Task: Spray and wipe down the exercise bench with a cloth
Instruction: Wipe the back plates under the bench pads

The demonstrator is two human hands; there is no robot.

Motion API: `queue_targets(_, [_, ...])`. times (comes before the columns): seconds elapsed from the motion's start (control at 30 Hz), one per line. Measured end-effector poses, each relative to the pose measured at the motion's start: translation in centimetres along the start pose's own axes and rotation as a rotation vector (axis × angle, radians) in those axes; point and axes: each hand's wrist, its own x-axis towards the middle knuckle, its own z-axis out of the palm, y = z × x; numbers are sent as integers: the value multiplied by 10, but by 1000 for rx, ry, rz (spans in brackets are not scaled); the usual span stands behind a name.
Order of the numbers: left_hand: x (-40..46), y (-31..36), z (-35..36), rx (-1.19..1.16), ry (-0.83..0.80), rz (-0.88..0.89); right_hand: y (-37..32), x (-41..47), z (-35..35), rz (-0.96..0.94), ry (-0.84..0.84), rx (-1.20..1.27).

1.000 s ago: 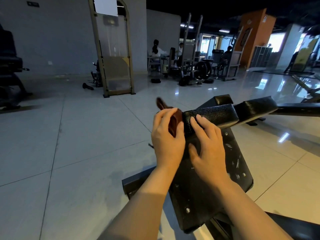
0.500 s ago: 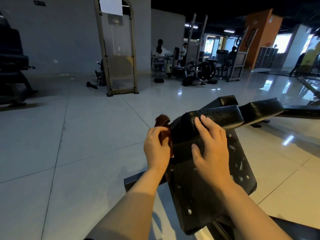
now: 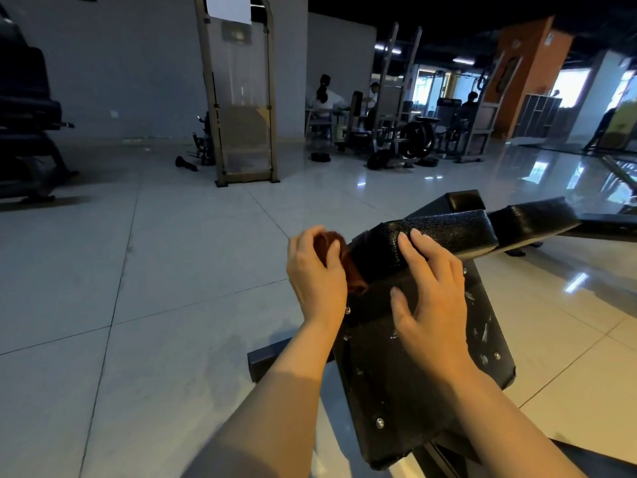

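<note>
The black padded exercise bench point(image 3: 444, 232) runs from the lower middle toward the right, its dark underside panel point(image 3: 406, 381) facing me. My left hand point(image 3: 315, 274) is closed around a dark reddish-brown cloth point(image 3: 348, 267) and presses it against the left end of the pad. My right hand point(image 3: 431, 294) lies flat with fingers spread, fingertips on the pad's edge and palm over the panel. No spray bottle is in view.
Pale tiled floor point(image 3: 138, 270) stretches to the left and ahead. A tall framed machine point(image 3: 241, 98) stands at the back, a dark machine point(image 3: 27, 125) at far left. Weight equipment point(image 3: 413, 139) and seated people point(image 3: 324, 98) fill the far room.
My left hand with the cloth has slid down the left end of the pad and then back up a little. My right hand has kept its place on the bench.
</note>
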Motion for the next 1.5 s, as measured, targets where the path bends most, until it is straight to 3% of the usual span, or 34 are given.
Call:
queue_targets(0.07, [-3,11,2,-80,17,46,0,0,0,-8,4,-3])
queue_targets(0.2, [-16,7,8,-114,-98,68,0,0,0,-17,0,-9])
queue_targets(0.33, [-13,-24,0,4,-95,-104,2,-1,-2,-16,-14,-2])
queue_targets(0.4, [-10,-26,-5,-24,-12,-193,2,-1,-2,-18,-18,-6])
queue_targets(0.47, [-4,-15,-4,-69,44,-90,2,0,-2,-13,-16,-4])
queue_targets(0.57, [-4,-8,4,-34,-87,87,3,0,0,-15,-14,-2])
queue_targets(0.73, [-9,-36,-1,98,-98,-81,4,-1,-1,-24,-17,-10])
queue_targets(0.8, [-3,-27,1,60,-25,0,5,-1,-1,-36,-17,-18])
queue_targets(0.9, [-5,-19,6,42,-100,179,7,0,1,-50,-12,-29])
queue_targets(1.03, [-9,-42,0,158,-164,35,6,-1,1,-40,-10,-27])
queue_targets(1.13, [-8,-33,3,131,-124,132,5,-1,1,-39,-7,-26])
queue_targets(1.2, [-7,-30,4,139,-180,188,4,1,1,-40,-12,-29])
queue_targets(1.37, [-17,-39,-23,365,-511,174,-1,-6,-3,14,-54,-30])
queue_targets(1.5, [-43,-22,-45,282,-583,360,-21,-32,3,180,128,-18])
